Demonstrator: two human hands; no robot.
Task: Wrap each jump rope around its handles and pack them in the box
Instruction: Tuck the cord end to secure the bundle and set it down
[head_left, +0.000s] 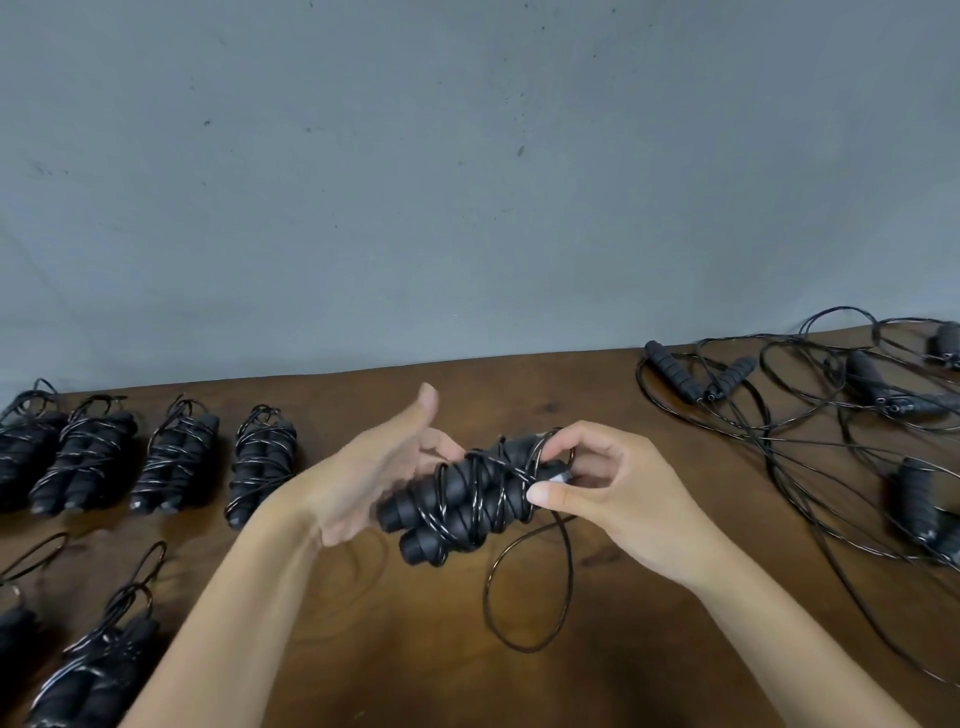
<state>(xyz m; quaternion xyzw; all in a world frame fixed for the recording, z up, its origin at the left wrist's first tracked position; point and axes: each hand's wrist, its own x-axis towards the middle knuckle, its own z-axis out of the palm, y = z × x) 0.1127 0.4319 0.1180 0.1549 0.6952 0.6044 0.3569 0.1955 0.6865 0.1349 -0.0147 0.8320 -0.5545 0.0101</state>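
Note:
A black jump rope (462, 499) with its two handles side by side and cord wound round them is held above the middle of the brown table (649, 649). My left hand (374, 473) supports the bundle from behind; its thumb points up and its fingers are hidden behind the handles. My right hand (597, 483) pinches the bundle's right end, thumb in front, fingers curled over the cord. A loose loop of cord (524, 587) hangs from the bundle down to the table. No box is in view.
Several wrapped black rope bundles (171, 462) lie in a row at the left, with more (98, 675) at the lower left. A tangle of unwrapped ropes (857, 415) with loose handles covers the right side. A grey wall rises behind the table.

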